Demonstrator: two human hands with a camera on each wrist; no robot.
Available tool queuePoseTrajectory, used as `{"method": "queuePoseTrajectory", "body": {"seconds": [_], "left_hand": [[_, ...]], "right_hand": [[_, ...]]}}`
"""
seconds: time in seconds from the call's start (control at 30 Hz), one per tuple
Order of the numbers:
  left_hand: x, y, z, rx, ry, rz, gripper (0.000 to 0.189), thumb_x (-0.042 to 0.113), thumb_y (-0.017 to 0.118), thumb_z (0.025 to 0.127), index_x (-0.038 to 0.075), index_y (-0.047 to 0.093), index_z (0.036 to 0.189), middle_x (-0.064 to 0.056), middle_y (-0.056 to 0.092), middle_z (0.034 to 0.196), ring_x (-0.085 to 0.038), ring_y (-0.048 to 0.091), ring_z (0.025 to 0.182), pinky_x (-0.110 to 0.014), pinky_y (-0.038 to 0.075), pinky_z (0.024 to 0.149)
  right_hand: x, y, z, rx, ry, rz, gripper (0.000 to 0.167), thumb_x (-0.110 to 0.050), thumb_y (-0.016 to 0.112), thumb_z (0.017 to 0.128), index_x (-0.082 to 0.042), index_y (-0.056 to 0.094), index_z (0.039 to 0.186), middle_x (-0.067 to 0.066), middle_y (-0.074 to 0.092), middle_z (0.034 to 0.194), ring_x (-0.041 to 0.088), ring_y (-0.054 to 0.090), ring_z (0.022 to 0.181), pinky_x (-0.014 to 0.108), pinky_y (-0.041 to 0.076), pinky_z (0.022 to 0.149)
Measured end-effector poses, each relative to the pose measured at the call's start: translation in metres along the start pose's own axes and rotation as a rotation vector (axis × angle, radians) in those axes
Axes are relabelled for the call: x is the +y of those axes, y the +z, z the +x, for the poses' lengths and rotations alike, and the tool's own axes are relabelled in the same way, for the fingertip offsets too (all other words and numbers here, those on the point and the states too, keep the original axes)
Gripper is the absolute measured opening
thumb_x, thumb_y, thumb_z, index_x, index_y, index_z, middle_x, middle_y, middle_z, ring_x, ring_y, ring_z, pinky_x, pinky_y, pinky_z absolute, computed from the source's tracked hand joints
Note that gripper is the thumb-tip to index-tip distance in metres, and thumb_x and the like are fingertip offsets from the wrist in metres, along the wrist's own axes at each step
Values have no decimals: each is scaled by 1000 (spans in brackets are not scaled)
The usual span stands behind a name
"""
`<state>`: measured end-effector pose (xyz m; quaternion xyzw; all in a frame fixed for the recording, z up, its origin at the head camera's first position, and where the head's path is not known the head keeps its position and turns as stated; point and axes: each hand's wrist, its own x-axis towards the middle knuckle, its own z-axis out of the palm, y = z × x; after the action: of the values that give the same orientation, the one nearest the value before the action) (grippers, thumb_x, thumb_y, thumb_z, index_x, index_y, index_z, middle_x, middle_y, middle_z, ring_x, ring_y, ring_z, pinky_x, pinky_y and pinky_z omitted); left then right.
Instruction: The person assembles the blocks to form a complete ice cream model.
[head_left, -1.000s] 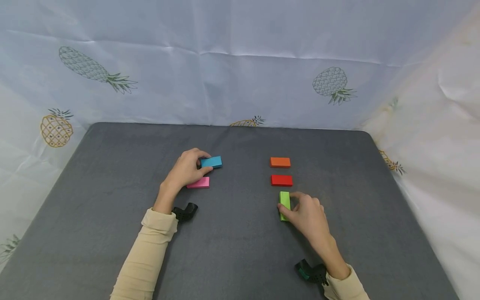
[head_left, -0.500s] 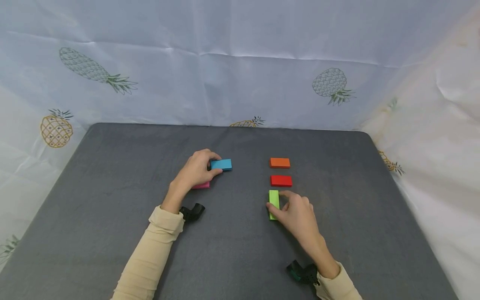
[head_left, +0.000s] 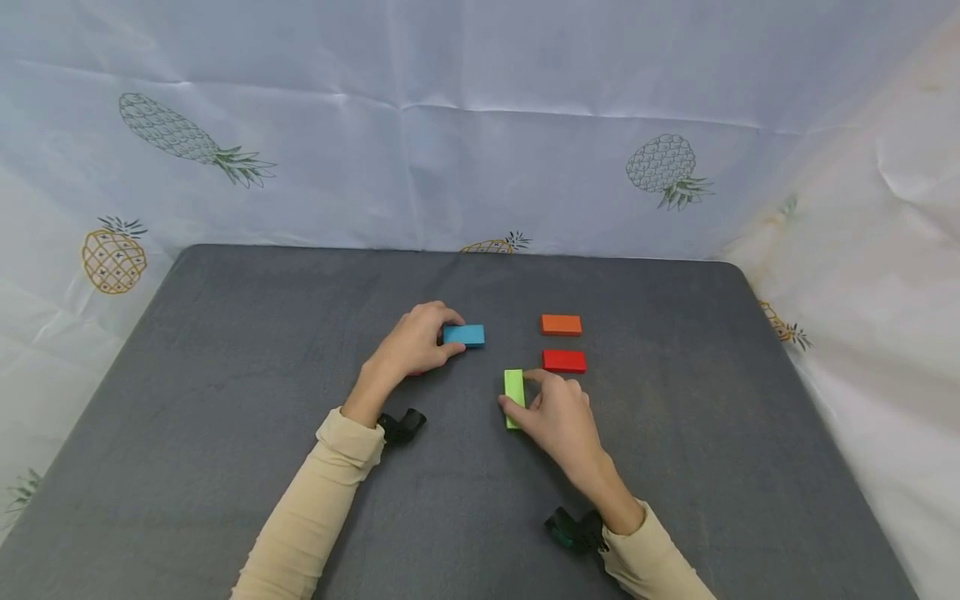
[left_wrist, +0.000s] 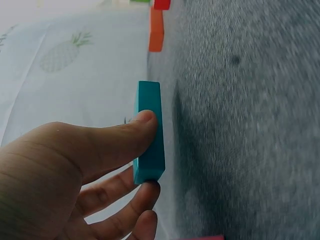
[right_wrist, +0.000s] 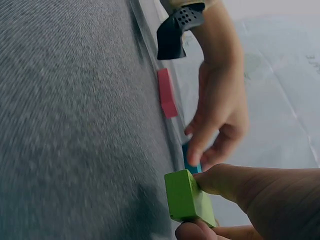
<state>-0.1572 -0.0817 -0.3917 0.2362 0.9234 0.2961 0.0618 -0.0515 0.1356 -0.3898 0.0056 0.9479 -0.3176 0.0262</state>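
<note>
My left hand (head_left: 417, 340) pinches a blue block (head_left: 465, 336) between thumb and fingers. In the left wrist view that blue block (left_wrist: 150, 130) is held above the grey cloth, its shadow beside it. My right hand (head_left: 561, 419) grips a green block (head_left: 513, 398) by its long sides, lengthwise away from me. The right wrist view shows the green block (right_wrist: 187, 197) off the cloth, with a shadow below. Most of a pink block is hidden behind my left hand in the head view; the right wrist view shows this pink block (right_wrist: 167, 93) lying flat.
An orange block (head_left: 561, 325) and a red block (head_left: 564, 361) lie one behind the other, right of centre. The grey table (head_left: 225, 350) ends at a white curtain (head_left: 450, 167) with pineapple prints. Black wrist cameras (head_left: 577, 530) sit on both wrists.
The left hand has carried the blue block to the right, now covering most of the pink one. The right hand has carried the green block left and slightly away. Other blocks stay put.
</note>
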Motion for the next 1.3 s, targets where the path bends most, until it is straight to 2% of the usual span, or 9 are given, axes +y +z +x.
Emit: {"method": "queuePoseTrajectory", "body": {"seconds": [0.33,0.63,1.0,1.3], "left_hand": [[5,10,5,-33,10,16,34,18,78,92,3,72,122,-15,70,119,-24,65,92,-41,55,84],[9,12,7,-32,22,16,34,19,78,91,4,73,121,-14,70,118,-24,65,91,-41,55,84],[12,15,8,-37,42,7,33,18,78,92,3,73,121,-14,71,117,-27,68,101,-43,56,91],[15,14,5,-46,42,3,31,18,78,91,3,73,118,-13,71,112,-25,67,97,-42,56,90]], "right_hand": [[-12,16,6,-9,-49,9,48,-29,82,87,3,71,122,-4,45,47,7,36,37,20,27,39],[-18,21,8,-24,-65,0,49,-29,82,87,2,70,123,-5,46,47,6,37,37,20,27,40],[-19,27,10,-15,-118,8,46,-29,81,88,3,72,119,-6,44,46,4,36,36,19,27,38],[-19,31,11,-10,-119,-11,44,-28,81,88,3,73,118,-5,43,48,6,36,37,19,29,39]]}}
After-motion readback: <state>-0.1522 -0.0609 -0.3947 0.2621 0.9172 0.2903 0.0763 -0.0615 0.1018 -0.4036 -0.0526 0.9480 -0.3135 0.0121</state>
